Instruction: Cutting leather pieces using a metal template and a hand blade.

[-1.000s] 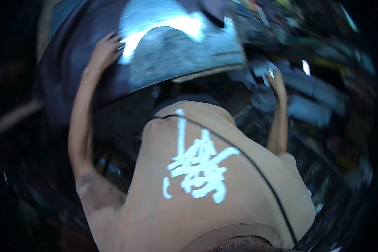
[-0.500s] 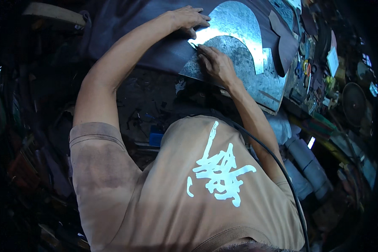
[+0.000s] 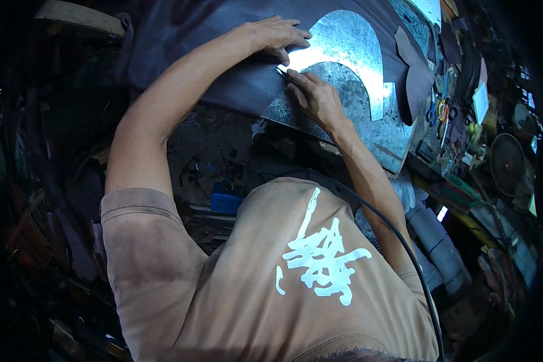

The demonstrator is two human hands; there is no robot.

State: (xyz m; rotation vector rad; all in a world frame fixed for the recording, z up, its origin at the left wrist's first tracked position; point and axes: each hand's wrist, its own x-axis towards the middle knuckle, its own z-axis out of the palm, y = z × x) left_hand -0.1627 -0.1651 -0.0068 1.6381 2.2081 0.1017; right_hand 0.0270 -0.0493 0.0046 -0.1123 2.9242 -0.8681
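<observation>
A shiny curved metal template (image 3: 365,45), shaped like a broad hook, lies over dark purple leather (image 3: 235,81) and a worn metal sheet (image 3: 356,99). On the template's left edge rests my left hand (image 3: 276,35), its fingers stretched out and spread, pressing down. Just below it, my right hand (image 3: 318,99) is closed in a pinch around a thin, dark pointed tool (image 3: 281,72). The tool's tip meets the narrow left end of the template, at the leather. Most of its handle is hidden by my fingers, so its exact kind is unclear.
To the right lies a cut, wavy leather piece (image 3: 415,78). Scissors (image 3: 452,112) and cluttered small tools sit beyond it, near a round disc (image 3: 507,164). A black cable (image 3: 398,232) runs down over my shirt. A blue box (image 3: 226,199) stands below the table edge.
The whole view has shifted slightly, so everything appears a little lower and to the right. Both hands keep nearly the same places on the template, and the tool stays in my right hand.
</observation>
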